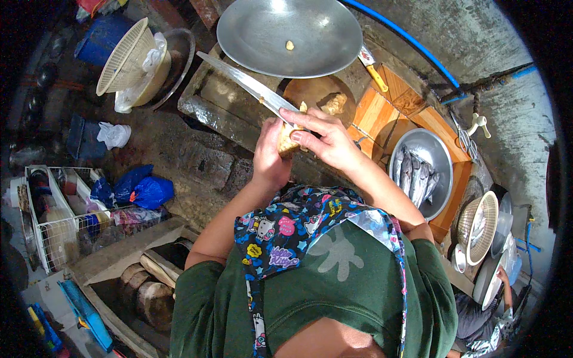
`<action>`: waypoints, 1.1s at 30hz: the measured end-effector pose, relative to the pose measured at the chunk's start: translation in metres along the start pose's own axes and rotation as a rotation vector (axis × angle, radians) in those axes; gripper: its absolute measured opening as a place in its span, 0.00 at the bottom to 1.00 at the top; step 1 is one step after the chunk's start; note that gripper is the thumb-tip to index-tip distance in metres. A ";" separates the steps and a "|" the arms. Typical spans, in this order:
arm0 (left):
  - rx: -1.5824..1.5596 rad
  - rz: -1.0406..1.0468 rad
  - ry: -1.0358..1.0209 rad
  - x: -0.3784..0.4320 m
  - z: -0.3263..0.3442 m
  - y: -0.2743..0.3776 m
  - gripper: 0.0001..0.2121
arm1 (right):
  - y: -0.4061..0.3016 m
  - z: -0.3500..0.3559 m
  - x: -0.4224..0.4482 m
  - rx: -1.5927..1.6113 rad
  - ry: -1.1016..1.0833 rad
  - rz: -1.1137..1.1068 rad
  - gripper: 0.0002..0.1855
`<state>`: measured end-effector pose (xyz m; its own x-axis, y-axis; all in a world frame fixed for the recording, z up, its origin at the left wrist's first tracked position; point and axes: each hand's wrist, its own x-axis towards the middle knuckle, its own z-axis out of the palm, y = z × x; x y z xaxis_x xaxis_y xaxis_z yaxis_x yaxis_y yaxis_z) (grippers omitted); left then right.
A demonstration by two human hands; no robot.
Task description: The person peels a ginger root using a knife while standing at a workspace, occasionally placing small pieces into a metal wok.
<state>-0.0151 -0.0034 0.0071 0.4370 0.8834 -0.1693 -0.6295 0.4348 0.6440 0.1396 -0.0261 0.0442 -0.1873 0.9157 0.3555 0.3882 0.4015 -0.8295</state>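
My left hand [270, 154] grips a pale yellow, knobbly piece of root [286, 142] that looks like ginger. A long-bladed knife [246, 84] is in my right hand [326, 134], its blade slanting up and left across the root and its tip pointing away from me. My right fingers and thumb lie along the blade and root; the handle is hidden. Beyond my hands, another root piece [335, 104] rests on a round wooden chopping board [297, 89]. One small yellow piece [289, 45] sits inside a large metal wok [250, 27] at the top.
Right of the wok lies a yellow-handled knife [377, 78]. Several fish [418, 176] fill a metal basin [443, 152] on wood-patterned tiles, near scissors [467, 143] and a tap [479, 123]. Baskets [476, 228] stand farther right, beside another person's hand [503, 275]. A wire rack [56, 232] is left.
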 end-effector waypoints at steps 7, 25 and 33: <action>-0.018 -0.019 0.044 0.004 0.003 0.002 0.17 | 0.016 0.012 -0.001 0.235 0.062 0.090 0.23; -0.075 -0.176 0.279 0.006 0.002 0.004 0.16 | -0.008 0.006 -0.001 -0.060 -0.102 0.154 0.42; -0.073 -0.249 0.348 0.008 -0.003 0.002 0.16 | -0.011 0.011 -0.003 -0.196 -0.096 0.030 0.33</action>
<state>-0.0145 0.0051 0.0048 0.3467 0.7509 -0.5621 -0.5817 0.6422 0.4991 0.1263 -0.0331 0.0473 -0.2548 0.9252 0.2813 0.5611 0.3784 -0.7362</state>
